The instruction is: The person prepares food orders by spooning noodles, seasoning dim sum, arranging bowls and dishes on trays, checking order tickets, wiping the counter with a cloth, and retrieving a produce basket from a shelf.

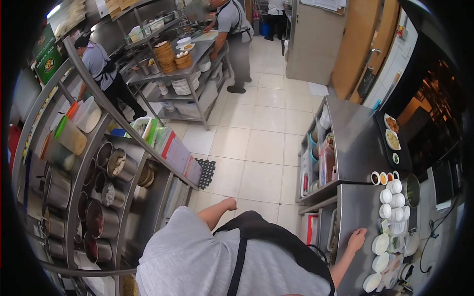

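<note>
My left hand (228, 203) hangs over the tiled floor in front of my black apron (269, 232), its fingers curled into a loose fist with nothing visible in it. Above the steel counter (353, 207) at the right is my right hand (357, 239). Its fingers are drawn together, and I see nothing in them. Closest to it stand white bowls (380, 244) in a line along the counter. Farther along sit stacks of small white dishes (385, 196). Beside the bowls lie clear containers (396, 242), whose contents I cannot make out.
Plates of food (391, 140) and small sauce cups (383, 178) stand at the right. At the left, a rack holds metal pots (122, 165) and plastic tubs (71, 135). Co-workers (234, 34) stand near a steel table with bamboo steamers (165, 56). A tiled aisle (261, 138) runs ahead.
</note>
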A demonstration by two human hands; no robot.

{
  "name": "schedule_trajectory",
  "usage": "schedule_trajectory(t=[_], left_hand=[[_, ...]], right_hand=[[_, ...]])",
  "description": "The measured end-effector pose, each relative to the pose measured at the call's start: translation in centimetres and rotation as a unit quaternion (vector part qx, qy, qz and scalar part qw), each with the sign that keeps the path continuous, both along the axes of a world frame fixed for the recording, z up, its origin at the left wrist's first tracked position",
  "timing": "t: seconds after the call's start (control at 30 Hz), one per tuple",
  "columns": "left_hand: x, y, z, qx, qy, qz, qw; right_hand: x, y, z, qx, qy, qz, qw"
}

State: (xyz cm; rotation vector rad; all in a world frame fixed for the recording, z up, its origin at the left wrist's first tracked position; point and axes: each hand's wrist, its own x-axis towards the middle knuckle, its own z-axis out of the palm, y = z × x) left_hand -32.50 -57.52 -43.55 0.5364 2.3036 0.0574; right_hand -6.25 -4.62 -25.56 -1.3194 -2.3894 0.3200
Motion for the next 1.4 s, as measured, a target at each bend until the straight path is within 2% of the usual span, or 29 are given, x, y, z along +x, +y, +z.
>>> schedule_trajectory(t=[0.03, 0.07, 0.13, 0.17, 0.23, 0.27, 0.33, 0.37, 0.43, 0.47, 0.53, 0.57, 0.63, 0.67, 0.73, 0.83, 0.93, 1.0, 1.1, 1.17, 1.4], left_hand=[[-0.3, 0.5, 0.1, 0.002, 0.000, -0.001, 1.000], [-0.6, 0.7, 0.3, 0.016, -0.004, 0.001, 1.000], [-0.8, 1.2, 0.7, 0.030, -0.010, 0.002, 1.000], [-0.8, 1.6, 0.9, 0.038, -0.005, 0.004, 0.999], [-0.8, 2.2, 0.9, 0.046, -0.001, 0.004, 0.999], [-0.9, 2.5, 0.7, 0.049, -0.002, 0.002, 0.999], [-0.8, 2.9, 0.2, 0.053, -0.004, -0.004, 0.999], [-0.7, 3.1, 0.0, 0.057, -0.008, -0.003, 0.998], [-0.6, 3.3, 0.0, 0.063, -0.011, -0.001, 0.998], [-0.4, 3.2, 0.2, 0.063, -0.009, -0.001, 0.998], [0.0, 2.8, -0.1, 0.061, -0.009, -0.003, 0.998], [0.0, 2.5, -0.5, 0.047, -0.007, -0.009, 0.999], [0.1, 2.0, -0.5, 0.035, -0.006, -0.016, 0.999], [0.1, 1.9, -0.1, 0.038, 0.001, -0.002, 0.999], [0.2, 1.3, 0.5, 0.039, 0.001, 0.012, 0.999], [0.6, 1.0, 0.4, 0.052, -0.012, 0.034, 0.998], [0.5, 0.2, -2.2, 0.036, -0.017, 0.021, 0.999], [0.9, 0.0, -0.7, 0.031, -0.034, 0.040, 0.998], [1.3, -0.3, -0.7, 0.020, -0.057, 0.035, 0.998], [0.8, -0.5, -0.9, -0.005, -0.059, -0.012, 0.998], [-6.1, 0.0, -2.7, 0.009, -0.034, -0.050, 0.998]], right_hand=[[-0.2, 0.0, 0.6, -0.051, -0.020, -0.001, 0.998], [0.1, 0.4, 0.5, -0.051, -0.021, -0.002, 0.998], [0.7, 1.0, 0.7, -0.039, 0.126, 0.033, 0.991], [0.8, 0.8, 1.0, -0.039, 0.125, 0.032, 0.991], [0.9, 0.3, 2.0, 0.014, 0.203, 0.013, 0.979], [1.1, 0.2, 1.3, 0.015, 0.201, 0.011, 0.979], [1.3, -0.2, 0.2, 0.047, 0.088, 0.014, 0.995], [1.5, -0.5, 0.3, 0.049, 0.086, 0.012, 0.995], [1.1, -1.6, 1.0, -0.039, 0.036, 0.023, 0.998], [0.8, -1.9, 1.4, -0.039, 0.035, 0.022, 0.998], [0.6, -2.3, 1.9, -0.013, 0.155, 0.020, 0.988], [0.9, -2.0, 1.1, -0.014, 0.153, 0.016, 0.988], [1.0, -1.1, -0.3, -0.061, 0.034, -0.001, 0.998], [0.8, -0.8, -0.3, -0.059, 0.034, -0.001, 0.998], [0.5, -0.9, -0.1, -0.060, 0.172, 0.038, 0.983], [-1.2, -3.2, 2.8, -0.129, 0.198, 0.004, 0.972], [-2.6, -2.5, -0.4, -0.126, 0.217, 0.029, 0.968], [-4.4, -2.9, -1.4, -0.126, 0.236, 0.039, 0.963], [-5.4, -3.8, -2.4, -0.086, 0.156, 0.066, 0.982], [-7.1, -5.0, -1.5, -0.091, 0.171, 0.101, 0.976], [-9.8, -10.4, 2.0, -0.164, 0.179, 0.083, 0.967]])
